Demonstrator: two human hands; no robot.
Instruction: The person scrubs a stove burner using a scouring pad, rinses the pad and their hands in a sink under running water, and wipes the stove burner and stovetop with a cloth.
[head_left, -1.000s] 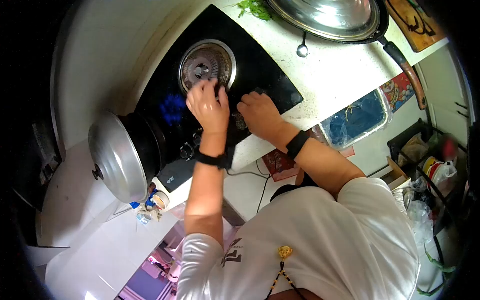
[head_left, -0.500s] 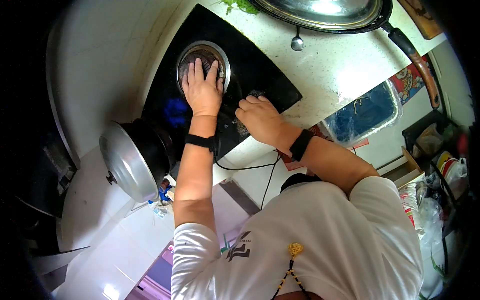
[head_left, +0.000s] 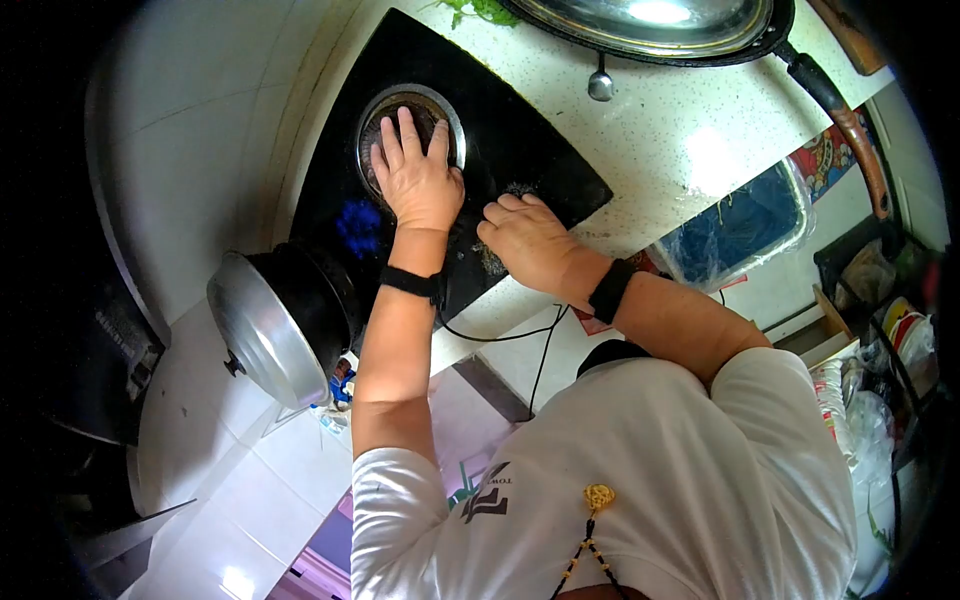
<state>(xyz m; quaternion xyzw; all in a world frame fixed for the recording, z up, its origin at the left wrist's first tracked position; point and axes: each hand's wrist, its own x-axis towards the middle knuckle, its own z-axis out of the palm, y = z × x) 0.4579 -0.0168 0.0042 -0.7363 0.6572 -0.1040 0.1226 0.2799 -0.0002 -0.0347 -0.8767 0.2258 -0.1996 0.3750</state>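
Note:
My left hand (head_left: 422,190) lies with fingers spread over the round metal-rimmed burner (head_left: 460,135) of a black glass cooktop (head_left: 545,165). Nothing shows in its grip. To its right, my right hand (head_left: 528,235) is closed, its fingers curled down on the cooktop. Grey, wiry material that looks like a steel wool scrubber (head_left: 491,260) shows at the edges of this hand, mostly hidden under the palm and fingers. Both wrists wear black bands.
A dark pot (head_left: 310,295) with a silver lid (head_left: 262,325) stands at the left. At the top right are a lidded frying pan (head_left: 660,62) and a small spoon-like piece (head_left: 600,86). A plastic-covered blue tray (head_left: 735,225) is farther right. A black cable (head_left: 500,338) hangs below the counter edge.
The whole view has shifted slightly. My left hand has moved a little down and right against the burner; my right hand stays pressed on almost the same spot.

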